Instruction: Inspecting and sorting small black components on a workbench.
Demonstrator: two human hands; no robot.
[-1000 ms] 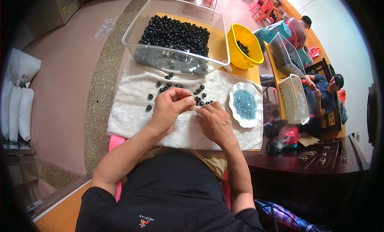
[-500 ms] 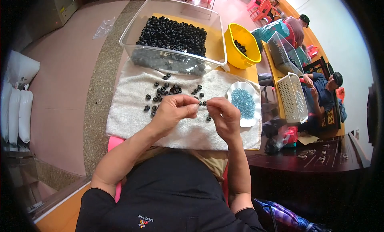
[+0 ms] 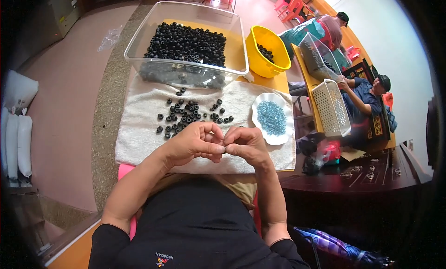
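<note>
My left hand (image 3: 197, 142) and my right hand (image 3: 247, 146) meet fingertip to fingertip over the near part of a white towel (image 3: 134, 143). Both are closed in a pinch, and what lies between the fingers is too small and hidden to name. Just beyond them is a loose scatter of small black round pieces with holes (image 3: 186, 112), like beads or caps. To the right of my right hand stands a white scalloped plate (image 3: 283, 138) of tiny clear blue pieces (image 3: 272, 116).
At the towel's far edge stands a clear plastic bin (image 3: 186, 67) heaped with black pieces. Beside it is a yellow tub (image 3: 268, 68) holding some more. On the right, two people work near a white perforated basket (image 3: 331, 109) and another clear bin (image 3: 316, 58).
My hands have come together and closer to my body, fingertips now meeting. More of the black pieces show beyond them. The whole view has shifted slightly.
</note>
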